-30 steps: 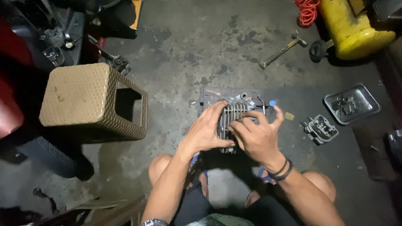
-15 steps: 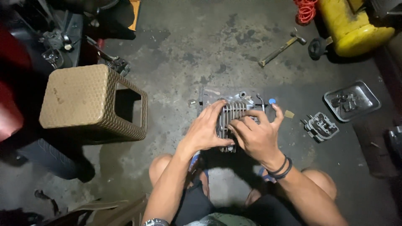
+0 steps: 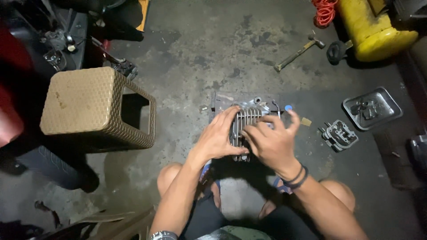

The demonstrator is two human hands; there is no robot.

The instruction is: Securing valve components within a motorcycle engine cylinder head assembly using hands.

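Observation:
A finned metal engine cylinder head [image 3: 247,119] rests on the concrete floor in front of my knees. My left hand [image 3: 217,137] clasps its left side, fingers laid over the fins. Over its right side lies my right hand [image 3: 272,143], fingers spread across the fins, with dark bands on the wrist. Both hands hide much of the part; only the upper fins and the top edge show.
A tan woven plastic stool [image 3: 89,106] stands at the left. To the right lie a small metal engine part [image 3: 340,134] and a grey tray [image 3: 389,100] holding small parts. A hammer [image 3: 298,53], a yellow tank [image 3: 374,29] and an orange cord [image 3: 324,10] are at the back.
My right hand's fingers have spread and shifted slightly on the fins. The left hand and the cylinder head stay where they were.

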